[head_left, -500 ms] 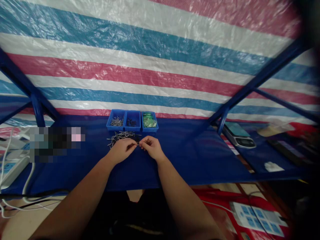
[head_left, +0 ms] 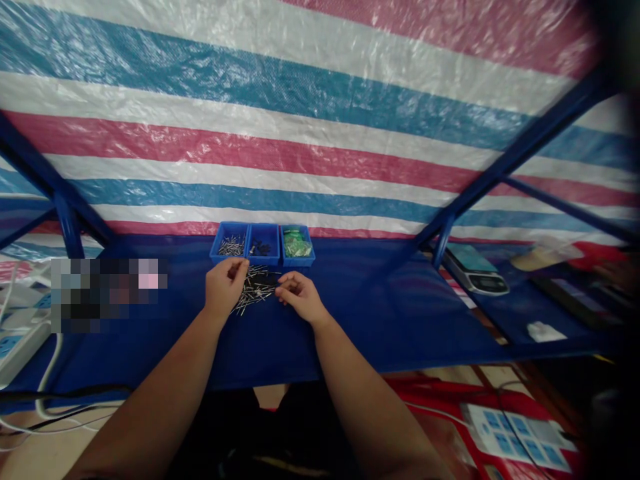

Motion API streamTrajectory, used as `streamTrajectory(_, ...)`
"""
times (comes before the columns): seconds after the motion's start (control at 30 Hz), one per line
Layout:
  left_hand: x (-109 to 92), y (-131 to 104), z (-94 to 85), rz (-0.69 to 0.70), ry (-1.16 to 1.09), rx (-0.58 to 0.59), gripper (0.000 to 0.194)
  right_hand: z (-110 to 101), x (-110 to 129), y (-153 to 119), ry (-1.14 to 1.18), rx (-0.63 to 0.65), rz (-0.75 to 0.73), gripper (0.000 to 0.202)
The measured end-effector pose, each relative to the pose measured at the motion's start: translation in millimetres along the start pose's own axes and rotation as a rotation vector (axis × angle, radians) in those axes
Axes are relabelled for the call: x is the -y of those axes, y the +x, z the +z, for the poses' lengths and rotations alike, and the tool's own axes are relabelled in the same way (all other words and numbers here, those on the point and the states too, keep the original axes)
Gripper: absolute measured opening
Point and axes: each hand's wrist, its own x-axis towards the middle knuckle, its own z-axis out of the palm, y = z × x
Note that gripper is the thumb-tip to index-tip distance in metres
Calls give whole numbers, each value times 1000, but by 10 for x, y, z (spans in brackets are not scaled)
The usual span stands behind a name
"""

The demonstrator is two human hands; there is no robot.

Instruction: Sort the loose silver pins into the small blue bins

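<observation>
My left hand (head_left: 223, 288) is just in front of the left blue bin, thumb and fingertips pinched together; anything between them is too small to make out. My right hand (head_left: 302, 297) is closed in a pinch at the right side of a loose pile of thin metal pins (head_left: 256, 291). What its fingertips hold, if anything, I cannot tell. Behind the hands stand three blue bins in a row. Silvery pins (head_left: 231, 246) lie in the left bin, small dark pieces (head_left: 259, 249) in the middle one (head_left: 271, 231), and a green-and-clear plastic bag (head_left: 297, 243) in the right one.
The blue table (head_left: 385, 313) backs onto a striped plastic sheet (head_left: 280, 153). At right sit a digital scale (head_left: 475, 268) and a crumpled white piece (head_left: 546, 332). Power strips lie at left (head_left: 23, 347) and low right (head_left: 517, 437). Blue frame bars (head_left: 500, 167) slant at both sides.
My left hand has moved left and up, away from my right hand toward the left bin, uncovering more of the pin pile. My right hand has stayed nearly in place.
</observation>
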Motion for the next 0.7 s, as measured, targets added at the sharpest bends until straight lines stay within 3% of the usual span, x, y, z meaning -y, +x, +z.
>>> streamTrajectory(0.13,118,150,-35,-163,125,-78,37,-2,6,3,-30,9,15,37)
streamTrajectory(0.27,217,109,-187,-235,160,-89,36,-15,13,1,-48,-14,19,37)
streamTrajectory(0.47,269,12,-506,-297,194,-6,33,-29,28,7,-80,-39,-2,35)
streamTrajectory(0.6,-34,-162,-576,-225,73,139,26,-33,40,10,-81,-48,-18,34)
streamTrajectory(0.7,-557,-455,-563,-121,-147,454,22,-35,45,12,-90,-57,-21,34)
